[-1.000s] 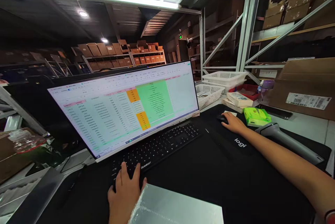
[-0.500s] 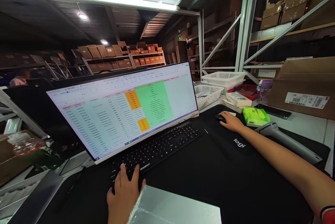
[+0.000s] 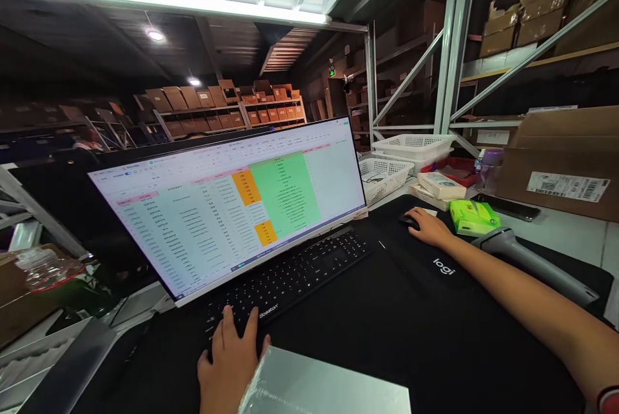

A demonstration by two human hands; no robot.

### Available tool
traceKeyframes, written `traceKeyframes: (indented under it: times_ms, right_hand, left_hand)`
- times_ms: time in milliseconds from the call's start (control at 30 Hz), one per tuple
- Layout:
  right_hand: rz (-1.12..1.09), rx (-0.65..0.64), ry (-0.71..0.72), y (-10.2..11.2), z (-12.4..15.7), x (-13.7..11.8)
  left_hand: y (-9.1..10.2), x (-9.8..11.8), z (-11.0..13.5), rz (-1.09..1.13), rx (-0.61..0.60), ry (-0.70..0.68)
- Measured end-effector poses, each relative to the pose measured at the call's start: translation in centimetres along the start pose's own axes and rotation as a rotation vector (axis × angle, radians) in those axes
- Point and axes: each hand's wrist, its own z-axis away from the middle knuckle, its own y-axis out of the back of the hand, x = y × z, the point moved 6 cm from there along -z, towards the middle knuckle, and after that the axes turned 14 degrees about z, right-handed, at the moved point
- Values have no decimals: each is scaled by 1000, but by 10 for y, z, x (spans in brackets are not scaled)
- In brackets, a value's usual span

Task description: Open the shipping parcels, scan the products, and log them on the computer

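My right hand (image 3: pixel 428 228) is closed over a black mouse (image 3: pixel 409 220) on a black desk mat (image 3: pixel 387 311). My left hand (image 3: pixel 231 362) lies on the near left end of a black keyboard (image 3: pixel 290 275), fingers stretched out flat over the keys and holding nothing. Behind the keyboard a wide monitor (image 3: pixel 232 201) shows a spreadsheet with green and orange cells. A silver foil-wrapped packet (image 3: pixel 329 388) sits at the bottom edge, just right of my left wrist.
A grey barcode scanner (image 3: pixel 532 262) lies right of my forearm. A green box (image 3: pixel 474 215), small white boxes (image 3: pixel 441 185), a dark phone (image 3: pixel 505 206), white baskets (image 3: pixel 411 146) and a labelled cardboard box (image 3: pixel 561 162) stand at the right. Metal shelving with cartons runs behind.
The spreadsheet rows have shifted slightly on the screen. Both hands stay where they were, apart from a small camera shift.
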Motion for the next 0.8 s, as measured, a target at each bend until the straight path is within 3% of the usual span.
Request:
traceKeyframes:
  times_ms: [233,500,800]
  right_hand:
    - [-16,10,-15,2,1,0]
    - [48,-9,-69,11,3,0]
    - [24,6,-39,3,3,3]
  left_hand:
    - [13,9,6,-72,-11,16]
    - [-3,-2,-4,-67,6,6]
    - [7,5,2,-82,-30,22]
